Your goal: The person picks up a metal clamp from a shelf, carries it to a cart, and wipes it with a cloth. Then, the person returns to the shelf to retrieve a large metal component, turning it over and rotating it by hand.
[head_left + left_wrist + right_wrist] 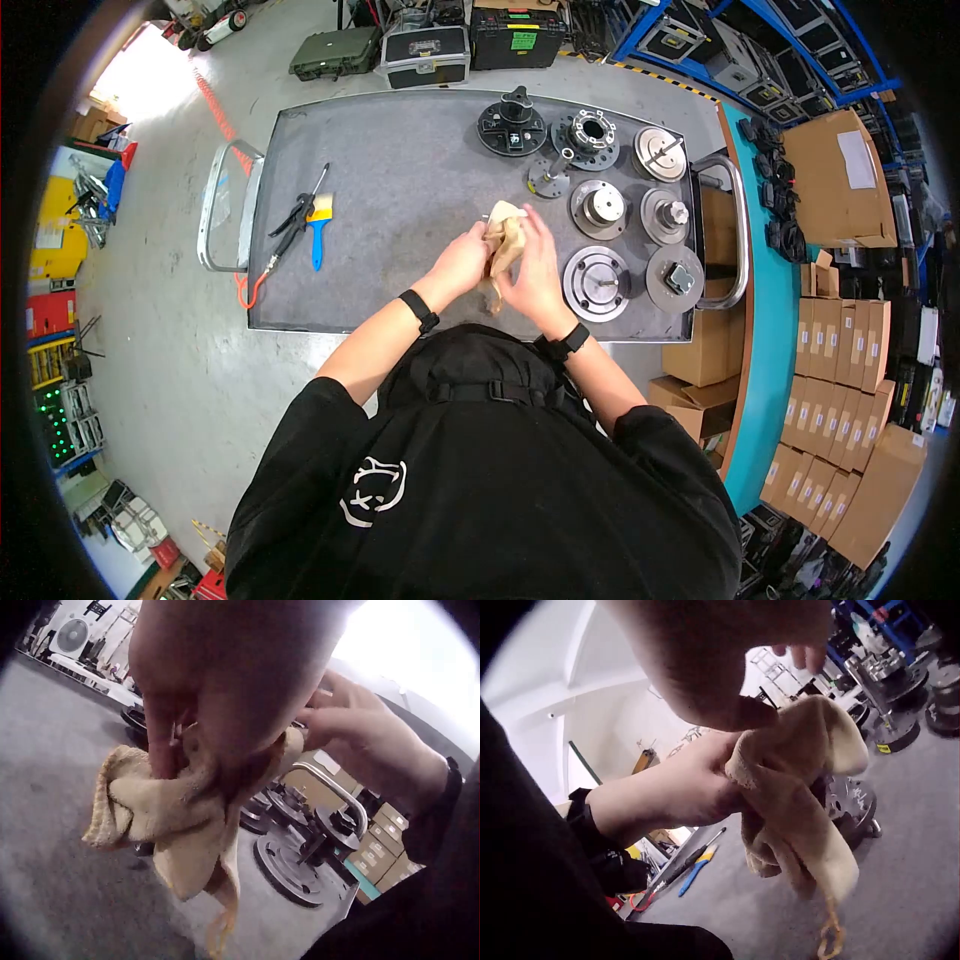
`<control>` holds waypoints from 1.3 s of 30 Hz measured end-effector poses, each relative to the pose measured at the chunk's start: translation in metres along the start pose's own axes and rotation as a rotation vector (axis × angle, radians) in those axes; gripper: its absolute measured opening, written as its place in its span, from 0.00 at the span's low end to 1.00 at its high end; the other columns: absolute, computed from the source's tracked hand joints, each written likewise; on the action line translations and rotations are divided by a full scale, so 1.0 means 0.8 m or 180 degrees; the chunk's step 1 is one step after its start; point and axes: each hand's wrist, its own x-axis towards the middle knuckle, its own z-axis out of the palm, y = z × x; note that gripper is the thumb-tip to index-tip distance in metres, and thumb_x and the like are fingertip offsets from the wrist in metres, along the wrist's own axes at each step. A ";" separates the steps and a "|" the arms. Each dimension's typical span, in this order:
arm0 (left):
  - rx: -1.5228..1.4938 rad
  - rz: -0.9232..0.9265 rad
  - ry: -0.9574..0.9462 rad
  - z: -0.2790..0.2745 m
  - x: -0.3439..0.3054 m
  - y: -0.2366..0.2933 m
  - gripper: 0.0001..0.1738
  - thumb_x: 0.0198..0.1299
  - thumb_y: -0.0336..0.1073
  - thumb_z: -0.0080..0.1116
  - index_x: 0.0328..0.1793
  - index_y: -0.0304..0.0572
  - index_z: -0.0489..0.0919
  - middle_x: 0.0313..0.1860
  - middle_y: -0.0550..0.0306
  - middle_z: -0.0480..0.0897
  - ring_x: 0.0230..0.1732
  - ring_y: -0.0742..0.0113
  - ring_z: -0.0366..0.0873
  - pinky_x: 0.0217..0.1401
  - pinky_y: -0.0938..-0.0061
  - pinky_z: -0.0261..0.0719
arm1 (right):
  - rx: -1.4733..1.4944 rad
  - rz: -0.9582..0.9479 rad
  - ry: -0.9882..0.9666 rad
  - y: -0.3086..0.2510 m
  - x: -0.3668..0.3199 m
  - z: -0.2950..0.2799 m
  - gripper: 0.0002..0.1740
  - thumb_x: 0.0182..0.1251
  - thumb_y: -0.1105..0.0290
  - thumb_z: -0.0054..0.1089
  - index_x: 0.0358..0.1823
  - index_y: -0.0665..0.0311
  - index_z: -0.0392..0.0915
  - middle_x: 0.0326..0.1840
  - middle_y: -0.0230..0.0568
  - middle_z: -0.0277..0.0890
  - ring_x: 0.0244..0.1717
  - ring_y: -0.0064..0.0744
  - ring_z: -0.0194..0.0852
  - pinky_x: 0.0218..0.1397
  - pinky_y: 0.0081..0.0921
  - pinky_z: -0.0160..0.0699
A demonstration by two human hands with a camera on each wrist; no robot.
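Note:
A crumpled beige cloth [507, 240] is bunched between both hands above the cart top. My left hand [462, 262] grips it, fingers curled into the folds, and a loose thread dangles from its lower end. Alongside, my right hand [535, 270] has its fingers extended, with the thumb [754, 714] right at the cloth. Behind the cloth, the right wrist view shows a dark round metal part [861, 804] with a short stud; I cannot tell whether the left hand holds it too. Nearest on the right hand's side is a grooved metal disc [597, 284].
Several metal flanges and hubs fill the right side of the grey cart [370, 150], including a small flange with a post [549, 178]. On the left lie a blue-handled brush [319, 230] and an air blow gun [290, 228] with a red hose. Boxes [835, 340] line the right.

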 end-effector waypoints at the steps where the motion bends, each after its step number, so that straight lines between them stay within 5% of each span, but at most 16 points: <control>1: -0.0183 -0.0091 -0.0039 -0.004 -0.007 0.013 0.20 0.60 0.32 0.53 0.59 0.39 0.71 0.46 0.41 0.78 0.46 0.47 0.79 0.51 0.61 0.78 | 0.0167 -0.0241 -0.0389 0.003 0.001 0.003 0.44 0.47 0.73 0.69 0.68 0.74 0.57 0.67 0.64 0.61 0.67 0.63 0.61 0.71 0.48 0.60; 3: -0.0358 -0.0169 -0.0082 -0.006 -0.006 0.011 0.17 0.66 0.36 0.48 0.58 0.38 0.70 0.45 0.39 0.80 0.46 0.44 0.80 0.52 0.60 0.77 | 0.0393 -0.0418 -0.0936 0.006 0.002 0.006 0.39 0.54 0.72 0.65 0.68 0.74 0.61 0.66 0.63 0.65 0.69 0.60 0.62 0.71 0.46 0.62; 5: 0.1883 0.1824 0.0362 -0.008 0.003 -0.011 0.23 0.56 0.25 0.58 0.59 0.40 0.69 0.43 0.50 0.80 0.40 0.60 0.81 0.46 0.66 0.78 | 0.0614 0.0015 -0.1103 0.021 -0.001 0.018 0.37 0.56 0.72 0.64 0.68 0.73 0.61 0.65 0.62 0.68 0.68 0.58 0.63 0.69 0.45 0.65; 6: 0.1888 0.1832 0.0369 -0.010 0.003 -0.012 0.23 0.56 0.25 0.58 0.59 0.40 0.69 0.43 0.50 0.80 0.40 0.60 0.81 0.46 0.66 0.78 | 0.0842 0.0444 -0.1282 0.030 -0.003 0.025 0.35 0.58 0.73 0.63 0.68 0.73 0.62 0.63 0.60 0.70 0.67 0.57 0.65 0.67 0.43 0.67; 9: 0.0908 0.1233 0.0285 -0.025 -0.017 0.015 0.21 0.55 0.24 0.58 0.56 0.40 0.72 0.45 0.49 0.80 0.41 0.64 0.81 0.47 0.67 0.79 | 0.0643 0.0429 -0.1146 0.052 -0.013 0.035 0.36 0.55 0.74 0.65 0.67 0.70 0.65 0.60 0.56 0.73 0.63 0.55 0.68 0.64 0.41 0.70; 11: -0.0063 0.0423 -0.0051 -0.036 -0.024 0.020 0.24 0.52 0.22 0.58 0.59 0.37 0.73 0.47 0.50 0.80 0.42 0.66 0.81 0.47 0.68 0.81 | 0.0588 0.0478 -0.1171 0.053 -0.017 0.035 0.36 0.53 0.74 0.67 0.66 0.69 0.65 0.61 0.55 0.72 0.63 0.55 0.68 0.64 0.42 0.70; 15: -0.0726 0.0550 -0.0289 -0.045 -0.009 -0.022 0.25 0.54 0.24 0.55 0.62 0.33 0.75 0.51 0.53 0.80 0.41 0.69 0.81 0.45 0.71 0.81 | 0.0145 0.0086 -0.1141 0.041 -0.015 0.040 0.37 0.47 0.76 0.69 0.63 0.67 0.68 0.60 0.50 0.70 0.60 0.53 0.67 0.63 0.41 0.71; 17: -0.1294 -0.0413 -0.0784 -0.055 -0.006 -0.024 0.26 0.58 0.26 0.51 0.65 0.30 0.74 0.53 0.53 0.80 0.44 0.69 0.82 0.49 0.72 0.81 | 0.0085 0.0091 -0.1100 0.036 -0.014 0.046 0.37 0.46 0.76 0.69 0.63 0.67 0.69 0.60 0.48 0.70 0.59 0.53 0.67 0.63 0.41 0.71; 20: -0.1976 -0.0347 -0.0613 -0.051 -0.011 -0.026 0.23 0.61 0.29 0.48 0.62 0.30 0.77 0.51 0.53 0.82 0.44 0.69 0.81 0.50 0.72 0.81 | -0.0041 -0.0129 -0.0797 0.038 -0.014 0.054 0.34 0.45 0.76 0.69 0.60 0.66 0.72 0.57 0.45 0.72 0.57 0.53 0.67 0.60 0.40 0.72; 24: -0.1681 -0.0545 -0.0942 -0.065 -0.014 -0.018 0.24 0.59 0.26 0.51 0.64 0.32 0.76 0.51 0.52 0.81 0.43 0.69 0.81 0.52 0.73 0.80 | 0.0144 -0.0167 -0.0725 0.046 -0.018 0.058 0.26 0.46 0.75 0.68 0.51 0.67 0.78 0.51 0.43 0.75 0.54 0.52 0.70 0.56 0.41 0.74; 26: -0.0905 0.0134 -0.0809 -0.060 -0.021 -0.005 0.28 0.56 0.22 0.55 0.66 0.38 0.75 0.49 0.54 0.81 0.41 0.71 0.80 0.49 0.74 0.80 | 0.0234 -0.0092 -0.0682 0.046 -0.018 0.058 0.22 0.46 0.75 0.68 0.48 0.67 0.80 0.49 0.43 0.77 0.52 0.51 0.71 0.55 0.41 0.74; 30: -0.0328 0.0409 -0.0240 -0.044 -0.031 0.010 0.32 0.52 0.20 0.60 0.67 0.44 0.75 0.43 0.55 0.82 0.41 0.64 0.81 0.48 0.71 0.80 | 0.0389 0.0420 -0.0748 0.053 -0.020 0.063 0.19 0.47 0.75 0.68 0.44 0.67 0.81 0.43 0.45 0.79 0.47 0.50 0.74 0.53 0.40 0.75; 32: 0.0935 0.1655 0.0108 -0.036 -0.020 -0.005 0.30 0.51 0.23 0.62 0.64 0.44 0.77 0.39 0.53 0.81 0.41 0.56 0.81 0.47 0.67 0.79 | 0.0406 0.0521 -0.0777 0.055 -0.019 0.060 0.18 0.47 0.75 0.69 0.43 0.67 0.81 0.42 0.45 0.79 0.46 0.49 0.75 0.53 0.39 0.75; 39: 0.1155 0.1420 0.0061 -0.040 -0.007 -0.009 0.23 0.51 0.26 0.63 0.56 0.39 0.79 0.43 0.49 0.80 0.42 0.52 0.81 0.47 0.65 0.79 | 0.0521 0.0593 -0.0788 0.036 -0.008 0.042 0.22 0.47 0.76 0.69 0.48 0.66 0.78 0.44 0.48 0.78 0.48 0.52 0.74 0.53 0.41 0.75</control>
